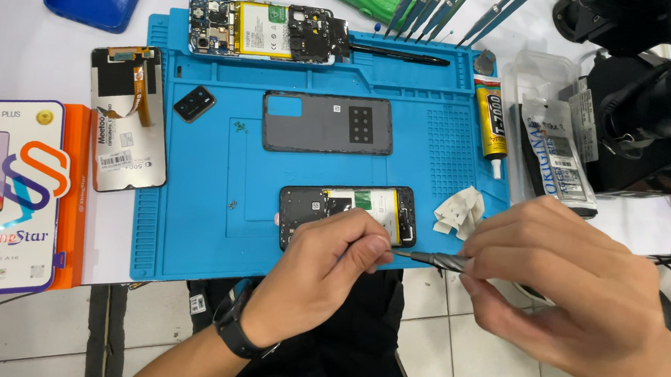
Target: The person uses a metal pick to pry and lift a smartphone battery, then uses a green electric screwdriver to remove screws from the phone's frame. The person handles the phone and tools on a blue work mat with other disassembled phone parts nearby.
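head view: at the blue mat's [191,233] near edge, the left hand [322,270] pinches the opened phone [347,213], the right hand [572,296] grips a metal tool [433,259], bare mat beyond.

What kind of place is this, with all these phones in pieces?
Probably a phone repair bench. An opened phone lies on a blue work mat, tweezers stand ready, and the right hand holds a small metal tool near the left hand.

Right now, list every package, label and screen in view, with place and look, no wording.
Screen box: far left, flat, white and orange.
Replacement screen: left of the mat, silver back, white stickers.
Glue tube: mat's right edge, yellow and black.
Plastic bags: right, clear, white labels.
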